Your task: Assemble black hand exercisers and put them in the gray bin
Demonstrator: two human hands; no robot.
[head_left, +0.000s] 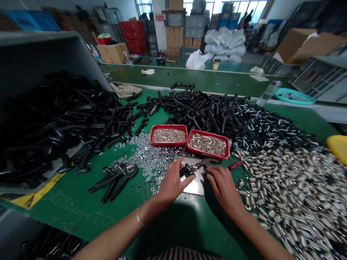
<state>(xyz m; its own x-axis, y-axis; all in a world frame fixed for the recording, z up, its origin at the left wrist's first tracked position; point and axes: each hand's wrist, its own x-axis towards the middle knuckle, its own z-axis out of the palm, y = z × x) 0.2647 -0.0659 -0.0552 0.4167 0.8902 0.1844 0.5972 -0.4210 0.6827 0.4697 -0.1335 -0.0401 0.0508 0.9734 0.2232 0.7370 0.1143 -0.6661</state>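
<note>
Over a square metal plate my left hand grips a small black part between thumb and fingers. At the plate's upper right lie pliers; my right hand is at their handles, its fingers bent and close together, and they appear to hold them. The jaws point toward the black part, beside a small shiny piece. Two red trays, one with tiny metal pieces and one with small pins, stand just beyond the plate.
Assembled black hand grips lie at the left, near scattered nuts. A grey bin of black handles stands far left. Black parts are heaped behind the trays. Metal springs cover the right, beside a red-handled tool.
</note>
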